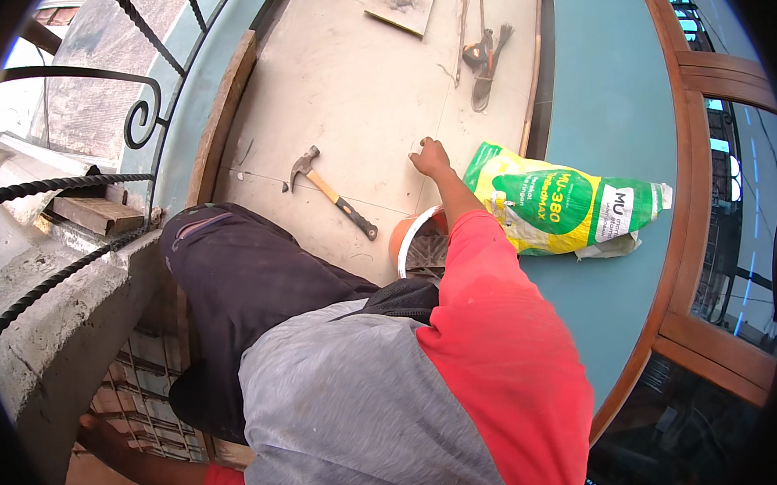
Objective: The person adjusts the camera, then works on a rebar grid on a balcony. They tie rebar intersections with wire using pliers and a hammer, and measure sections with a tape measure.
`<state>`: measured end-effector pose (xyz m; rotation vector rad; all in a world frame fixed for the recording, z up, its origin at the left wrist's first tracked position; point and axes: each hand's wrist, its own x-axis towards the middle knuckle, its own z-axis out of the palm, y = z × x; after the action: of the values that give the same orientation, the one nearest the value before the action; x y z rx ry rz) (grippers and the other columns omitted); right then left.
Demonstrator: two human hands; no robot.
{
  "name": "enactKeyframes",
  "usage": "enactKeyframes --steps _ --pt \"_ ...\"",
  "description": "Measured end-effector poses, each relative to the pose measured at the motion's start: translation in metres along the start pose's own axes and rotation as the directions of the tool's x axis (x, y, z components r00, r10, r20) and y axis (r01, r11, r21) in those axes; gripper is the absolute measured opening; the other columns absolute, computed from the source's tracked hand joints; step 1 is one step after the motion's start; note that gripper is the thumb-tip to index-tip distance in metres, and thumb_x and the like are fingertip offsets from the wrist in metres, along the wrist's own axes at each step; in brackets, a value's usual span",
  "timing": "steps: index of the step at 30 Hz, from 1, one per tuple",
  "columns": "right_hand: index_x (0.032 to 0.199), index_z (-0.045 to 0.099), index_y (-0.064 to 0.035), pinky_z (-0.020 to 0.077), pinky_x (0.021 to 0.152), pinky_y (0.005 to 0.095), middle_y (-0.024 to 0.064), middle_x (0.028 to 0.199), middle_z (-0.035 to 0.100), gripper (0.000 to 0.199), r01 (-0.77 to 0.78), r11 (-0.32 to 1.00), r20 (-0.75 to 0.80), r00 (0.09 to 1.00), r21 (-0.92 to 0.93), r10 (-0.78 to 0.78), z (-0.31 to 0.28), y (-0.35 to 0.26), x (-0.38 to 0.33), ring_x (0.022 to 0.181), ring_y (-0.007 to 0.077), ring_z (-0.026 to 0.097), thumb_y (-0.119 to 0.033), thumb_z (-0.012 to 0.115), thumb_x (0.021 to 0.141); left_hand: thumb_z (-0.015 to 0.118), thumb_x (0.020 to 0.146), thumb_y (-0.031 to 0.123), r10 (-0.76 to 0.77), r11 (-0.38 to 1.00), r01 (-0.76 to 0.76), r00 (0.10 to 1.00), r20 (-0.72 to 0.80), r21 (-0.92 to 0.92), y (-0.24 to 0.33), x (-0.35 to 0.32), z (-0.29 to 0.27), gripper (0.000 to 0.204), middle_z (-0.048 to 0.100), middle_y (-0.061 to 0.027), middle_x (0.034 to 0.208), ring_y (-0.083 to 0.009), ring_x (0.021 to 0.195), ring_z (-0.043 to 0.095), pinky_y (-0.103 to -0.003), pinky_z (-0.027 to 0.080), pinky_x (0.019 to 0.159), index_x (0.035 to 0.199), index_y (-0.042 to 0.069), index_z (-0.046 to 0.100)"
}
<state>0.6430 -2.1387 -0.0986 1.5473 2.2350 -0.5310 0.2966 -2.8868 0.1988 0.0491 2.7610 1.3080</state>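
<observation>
My right hand (431, 158) reaches forward, low over the pale tiled floor (360, 109). Its fingers are curled together at a small whitish bit, too small to name. Just below that arm, an orange bucket (399, 246) with a white rim is partly covered by my red sleeve. To the right of it lies a green and yellow bag (531, 197) on its side. A claw hammer (331, 189) with a wooden and black handle rests on the tiles, left of the hand. My left hand (96, 432) is down at the lower left beside the concrete ledge, its fingers hidden in shadow.
A loose tile (403, 4) and some orange and black tools (482, 59) lie farther ahead. Along the left run a wooden board (224, 115), a twisted black iron railing (66, 189) and a rough concrete ledge (58, 348). Wood-framed glass (684, 214) stands at right.
</observation>
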Motion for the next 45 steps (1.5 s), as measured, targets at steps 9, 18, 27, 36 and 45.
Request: enactKeyframes --steps 9,18,27,36,45 --pt "0.145 0.043 0.0027 0.0496 0.106 0.0432 0.0270 0.145 0.045 0.090 -0.178 0.978 -0.109 0.976 0.113 0.190 -0.030 0.058 0.056 0.130 0.0396 0.054 -0.038 0.084 0.077 0.058 0.089 0.072 0.188 0.970 -0.141 0.952 -0.242 0.198 0.065 0.001 -0.025 0.113 0.021 -0.0254 0.163 -0.0337 0.151 0.025 -0.046 0.023 0.123 0.157 -0.008 0.014" --pt "0.151 0.035 0.0021 0.0446 0.112 0.0403 0.0239 0.150 0.041 0.105 -0.198 0.971 -0.158 0.963 0.137 0.219 -0.059 0.088 0.095 0.137 0.0362 0.047 -0.038 0.090 0.070 0.054 0.087 0.077 0.201 0.958 -0.143 0.954 -0.222 0.249 0.077 -0.009 -0.004 0.118 0.020 -0.0258 0.163 -0.0337 0.152 0.023 -0.046 0.021 0.124 0.157 -0.009 0.014" --pt "0.157 0.016 0.0064 0.0277 0.124 0.0391 0.0277 0.162 0.020 0.132 -0.056 0.996 -0.154 0.986 0.075 0.067 -0.085 0.107 0.155 0.152 0.0372 0.023 -0.034 0.097 0.059 0.050 0.084 0.082 0.190 0.952 -0.143 0.970 -0.154 0.271 0.081 -0.008 -0.010 0.122 0.019 -0.0263 0.163 -0.0337 0.152 0.022 -0.047 0.020 0.125 0.157 -0.009 0.013" --pt "0.162 0.001 -0.0100 0.0354 0.120 0.0459 0.0256 0.167 0.007 0.151 -0.147 0.989 -0.097 0.984 0.008 0.147 -0.087 0.088 0.168 0.151 0.0382 0.026 -0.028 0.101 0.050 0.038 0.079 0.092 0.112 0.924 -0.054 0.985 -0.133 0.378 0.100 -0.008 -0.040 0.132 0.015 -0.0270 0.164 -0.0343 0.152 0.020 -0.048 0.016 0.127 0.157 -0.010 0.009" --pt "0.162 0.014 -0.0143 0.0479 0.109 0.0465 0.0213 0.164 0.020 0.144 -0.161 0.969 -0.064 0.986 -0.189 0.151 -0.104 0.064 0.176 0.141 0.0381 0.045 -0.025 0.101 0.047 0.039 0.077 0.093 0.106 0.950 -0.037 0.973 -0.207 0.311 0.122 -0.021 0.017 0.134 0.018 -0.0275 0.163 -0.0343 0.152 0.022 -0.048 0.017 0.126 0.156 -0.011 0.012"
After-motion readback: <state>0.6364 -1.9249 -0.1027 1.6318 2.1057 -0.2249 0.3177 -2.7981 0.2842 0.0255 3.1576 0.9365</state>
